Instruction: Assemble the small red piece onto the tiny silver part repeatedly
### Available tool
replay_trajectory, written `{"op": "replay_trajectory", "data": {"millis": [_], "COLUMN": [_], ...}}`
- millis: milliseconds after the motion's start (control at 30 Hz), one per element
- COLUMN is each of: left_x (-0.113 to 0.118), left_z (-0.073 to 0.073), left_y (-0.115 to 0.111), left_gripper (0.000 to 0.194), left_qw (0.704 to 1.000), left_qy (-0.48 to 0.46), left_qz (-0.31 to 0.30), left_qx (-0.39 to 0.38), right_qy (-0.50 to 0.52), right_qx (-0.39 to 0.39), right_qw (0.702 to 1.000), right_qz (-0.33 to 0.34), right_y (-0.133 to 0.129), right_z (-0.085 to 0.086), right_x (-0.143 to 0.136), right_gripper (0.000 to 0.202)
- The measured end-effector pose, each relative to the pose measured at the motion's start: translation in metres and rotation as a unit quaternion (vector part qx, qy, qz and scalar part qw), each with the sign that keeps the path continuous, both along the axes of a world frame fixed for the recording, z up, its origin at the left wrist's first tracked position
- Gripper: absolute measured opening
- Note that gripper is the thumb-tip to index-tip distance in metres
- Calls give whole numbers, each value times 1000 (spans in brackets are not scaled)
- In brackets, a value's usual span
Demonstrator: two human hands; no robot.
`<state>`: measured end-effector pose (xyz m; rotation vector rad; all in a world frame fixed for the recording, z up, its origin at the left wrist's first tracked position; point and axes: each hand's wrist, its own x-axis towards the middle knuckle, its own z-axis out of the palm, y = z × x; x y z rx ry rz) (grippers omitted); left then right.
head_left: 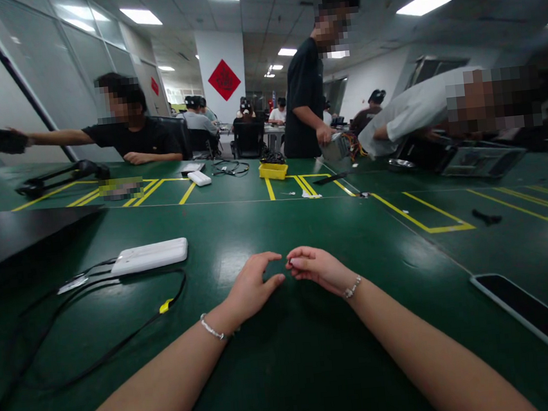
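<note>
Over the green table (290, 372), my left hand (253, 287) is held with its thumb and forefinger apart and nothing visible between them. Just to its right, my right hand (319, 269) is closed in a pinch, thumb against the fingers. A tiny dark spot shows at those fingertips, too small to name. The two hands face each other with a narrow gap between their fingertips. Left of my left hand lies a white power bank (150, 256) with black cables plugged into its end. A yellow tag (166, 306) is wrapped on one cable.
A phone (542, 322) lies at the right, and a dark flat panel (25, 239) at the left. Farther back are a yellow bin (273, 170), another white power bank (199, 178) and yellow tape lines. Across the table, one person (305, 99) stands holding a metal box, another bends over equipment.
</note>
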<state>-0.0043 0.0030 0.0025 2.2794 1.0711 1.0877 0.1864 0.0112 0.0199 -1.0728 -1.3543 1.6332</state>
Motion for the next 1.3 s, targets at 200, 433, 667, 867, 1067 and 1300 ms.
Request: {"op": "replay_trajectory", "data": {"millis": [200,433,667,867,1067,1300], "left_x": [-4,-5,-5,-5,-4,-3], "left_z": [-4,-8,-3,-5,-5,-3], "left_y": [7,9,8,9,10,8], "left_gripper": [30,23,18,18,17,22], "left_qw": [998,997,996,996,996,995], "left_qy": [26,11,6,3,12,36], "left_qz": [49,36,34,33,33,2], "left_qx": [-40,-71,-83,-78,-80,-95], "right_qy": [-534,-686,-666,-654,-595,-500], "right_qx": [191,76,10,48,376,536], "right_qw": [778,600,609,597,659,674], "right_qz": [-272,-405,-431,-463,-265,93], "right_y": [19,19,16,17,16,-8], "right_z": [9,-17,-29,-21,-3,-12], "right_x": [93,182,195,180,81,-21], "right_gripper": [26,36,34,35,26,26]}}
